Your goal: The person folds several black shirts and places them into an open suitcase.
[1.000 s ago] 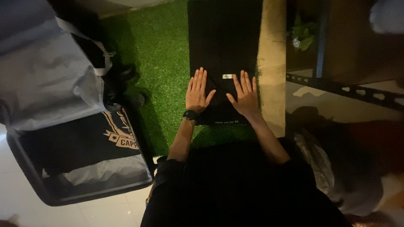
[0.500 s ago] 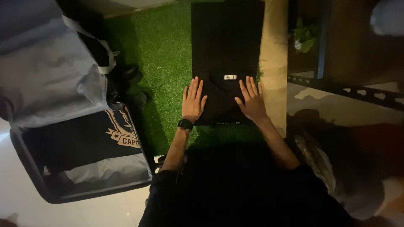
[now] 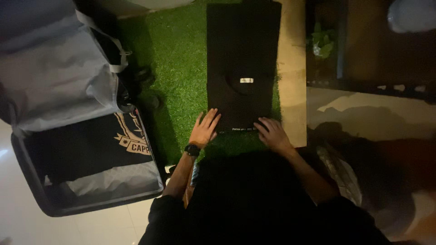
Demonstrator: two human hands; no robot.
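Observation:
A black garment [image 3: 243, 54], folded into a long narrow strip with a small white neck label, lies on the green artificial grass [image 3: 181, 68]. My left hand [image 3: 204, 128], with a black watch on the wrist, rests at the garment's near left corner, fingers spread on the cloth edge. My right hand [image 3: 272, 131] sits at the near right corner with its fingers curled over the hem. I cannot tell whether either hand pinches the cloth or only touches it.
An open suitcase [image 3: 27, 168] lies at the left with a black printed shirt [image 3: 91, 145] in its base and a grey lined lid [image 3: 50, 77] raised. A tan strip of floor [image 3: 290, 68] borders the grass. A dark metal frame [image 3: 363, 84] and a small plant [image 3: 320, 43] stand at the right.
Both hands have slid back toward me along the garment, from beside the neck label down to its near edge. The right fingers have curled.

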